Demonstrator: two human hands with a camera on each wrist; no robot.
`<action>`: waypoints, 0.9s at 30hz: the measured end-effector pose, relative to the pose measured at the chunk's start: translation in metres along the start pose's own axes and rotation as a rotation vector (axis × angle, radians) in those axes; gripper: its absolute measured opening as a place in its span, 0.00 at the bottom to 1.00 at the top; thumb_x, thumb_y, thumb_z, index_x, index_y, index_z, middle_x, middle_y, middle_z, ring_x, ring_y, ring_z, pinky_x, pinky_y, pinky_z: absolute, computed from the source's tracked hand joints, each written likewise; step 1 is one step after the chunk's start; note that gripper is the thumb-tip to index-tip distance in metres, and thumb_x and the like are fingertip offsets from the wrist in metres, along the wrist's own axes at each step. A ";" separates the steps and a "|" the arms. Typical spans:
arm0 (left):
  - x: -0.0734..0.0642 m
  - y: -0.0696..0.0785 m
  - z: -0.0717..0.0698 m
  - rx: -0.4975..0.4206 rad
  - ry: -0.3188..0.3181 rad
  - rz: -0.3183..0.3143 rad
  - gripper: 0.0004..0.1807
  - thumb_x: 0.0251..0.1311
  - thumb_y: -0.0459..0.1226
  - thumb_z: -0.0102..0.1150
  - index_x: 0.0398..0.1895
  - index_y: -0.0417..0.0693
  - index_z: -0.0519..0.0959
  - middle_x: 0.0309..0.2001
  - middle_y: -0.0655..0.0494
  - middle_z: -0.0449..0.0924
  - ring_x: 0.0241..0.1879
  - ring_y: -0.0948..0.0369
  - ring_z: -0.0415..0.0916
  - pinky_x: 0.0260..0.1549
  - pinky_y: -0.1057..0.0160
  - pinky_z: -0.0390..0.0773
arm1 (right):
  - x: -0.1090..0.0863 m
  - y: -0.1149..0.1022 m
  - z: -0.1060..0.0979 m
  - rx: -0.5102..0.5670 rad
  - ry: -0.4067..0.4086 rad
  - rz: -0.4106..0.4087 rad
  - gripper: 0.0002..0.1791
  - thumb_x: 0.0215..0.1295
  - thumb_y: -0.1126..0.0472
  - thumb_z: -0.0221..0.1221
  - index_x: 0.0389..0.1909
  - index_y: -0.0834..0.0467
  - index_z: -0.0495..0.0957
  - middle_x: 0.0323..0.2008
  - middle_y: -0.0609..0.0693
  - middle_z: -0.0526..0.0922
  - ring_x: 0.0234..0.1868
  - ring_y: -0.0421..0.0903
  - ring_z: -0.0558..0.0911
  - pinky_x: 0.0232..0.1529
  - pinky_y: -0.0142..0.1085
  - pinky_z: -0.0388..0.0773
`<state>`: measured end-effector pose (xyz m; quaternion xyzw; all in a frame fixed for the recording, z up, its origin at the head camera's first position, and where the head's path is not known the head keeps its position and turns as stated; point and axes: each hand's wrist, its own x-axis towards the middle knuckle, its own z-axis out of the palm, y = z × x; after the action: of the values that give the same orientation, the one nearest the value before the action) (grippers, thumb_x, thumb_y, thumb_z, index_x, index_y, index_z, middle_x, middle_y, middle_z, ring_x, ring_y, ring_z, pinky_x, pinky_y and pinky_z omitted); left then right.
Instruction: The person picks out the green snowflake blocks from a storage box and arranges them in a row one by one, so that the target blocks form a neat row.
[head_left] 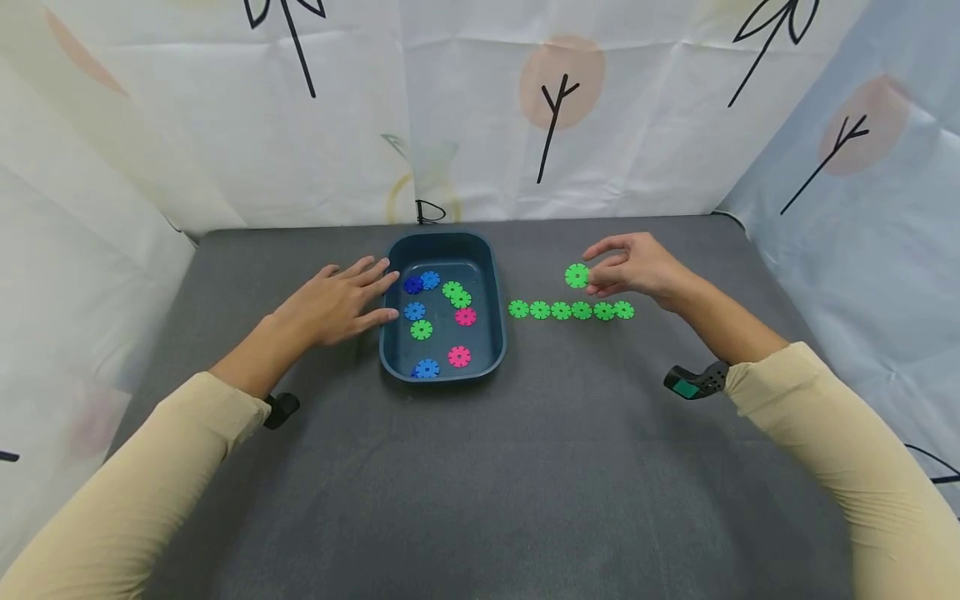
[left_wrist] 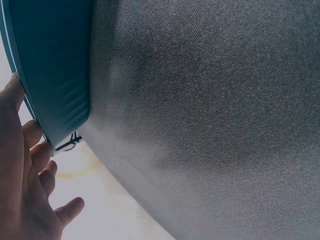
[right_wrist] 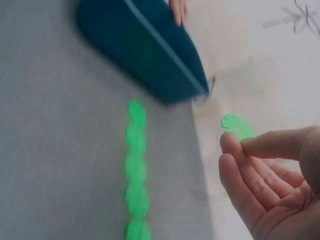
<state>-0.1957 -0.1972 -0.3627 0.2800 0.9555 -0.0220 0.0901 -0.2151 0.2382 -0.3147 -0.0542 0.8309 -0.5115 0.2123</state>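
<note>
My right hand (head_left: 633,267) pinches a green notched disc (head_left: 577,276) between thumb and fingertip, held up behind a row of green discs (head_left: 561,311) on the table. The right wrist view shows the pinched disc (right_wrist: 237,126) at the fingertips. My left hand (head_left: 333,302) lies with spread fingers on the left rim of a dark blue tray (head_left: 480,367), touching its edge. Inside the tray lie several loose notched discs: green (head_left: 422,330), pink (head_left: 459,357) and blue (head_left: 415,312), some overlapping.
A grey cloth (head_left: 480,483) covers the table. Behind it hangs a white printed curtain (head_left: 480,108), with more fabric on the left and right sides. A dark camera band (head_left: 697,381) sits on the right wrist, another (head_left: 281,410) on the left.
</note>
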 end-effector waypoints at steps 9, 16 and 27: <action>0.000 0.001 -0.002 0.002 0.001 0.000 0.40 0.73 0.60 0.42 0.79 0.47 0.53 0.78 0.43 0.48 0.77 0.45 0.43 0.69 0.34 0.51 | -0.012 0.056 -0.041 0.067 0.160 0.112 0.26 0.70 0.68 0.58 0.66 0.72 0.64 0.31 0.49 0.88 0.34 0.42 0.88 0.43 0.39 0.84; 0.000 0.001 -0.001 0.001 -0.009 -0.007 0.40 0.73 0.60 0.43 0.79 0.47 0.53 0.78 0.43 0.48 0.77 0.45 0.43 0.69 0.34 0.50 | -0.017 0.090 -0.055 0.092 0.181 0.190 0.29 0.71 0.67 0.57 0.69 0.73 0.61 0.31 0.47 0.87 0.35 0.42 0.88 0.48 0.41 0.83; 0.000 0.002 -0.001 0.000 -0.008 -0.011 0.40 0.73 0.59 0.44 0.79 0.47 0.53 0.78 0.43 0.48 0.77 0.44 0.43 0.69 0.34 0.51 | -0.017 0.119 -0.058 0.079 0.185 0.240 0.28 0.72 0.67 0.56 0.68 0.73 0.61 0.31 0.46 0.87 0.34 0.39 0.88 0.43 0.36 0.84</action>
<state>-0.1949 -0.1953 -0.3615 0.2746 0.9567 -0.0236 0.0940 -0.2089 0.3475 -0.3908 0.1012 0.8266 -0.5176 0.1964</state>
